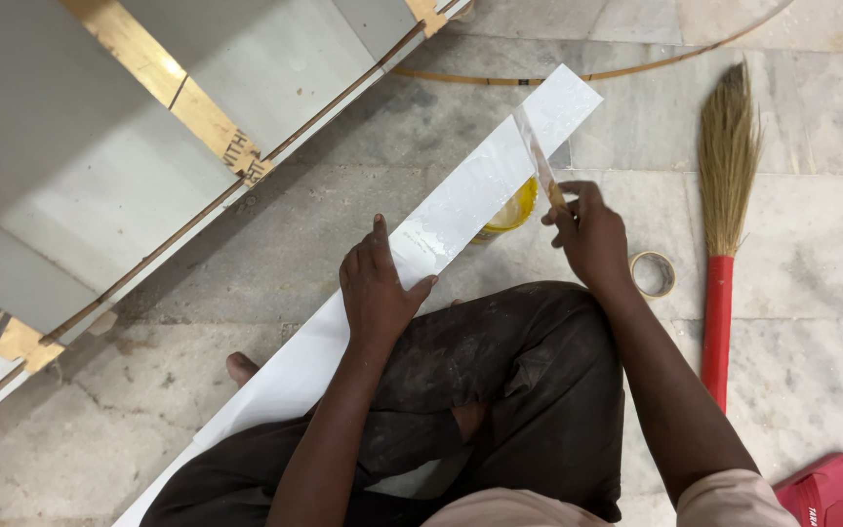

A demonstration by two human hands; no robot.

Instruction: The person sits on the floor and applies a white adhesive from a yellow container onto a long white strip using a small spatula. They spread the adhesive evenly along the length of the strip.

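— So, from the head camera, what lies under the hands?

— A long white laminate strip (461, 205) runs diagonally across the grey marble floor (812, 322) and over the person's lap. The left hand (375, 283) presses flat on it, fingers spread.

— And the right hand (592, 234)?

— Pinched shut around a thin brush (539, 166) whose tip rests on the strip. A yellow glue tin (517, 211) sits just beneath the strip's edge.

— Anything nearby?

— A roll of tape (653, 274), a red-handled grass broom (724, 215), and a white panel with taped edges (100, 146).
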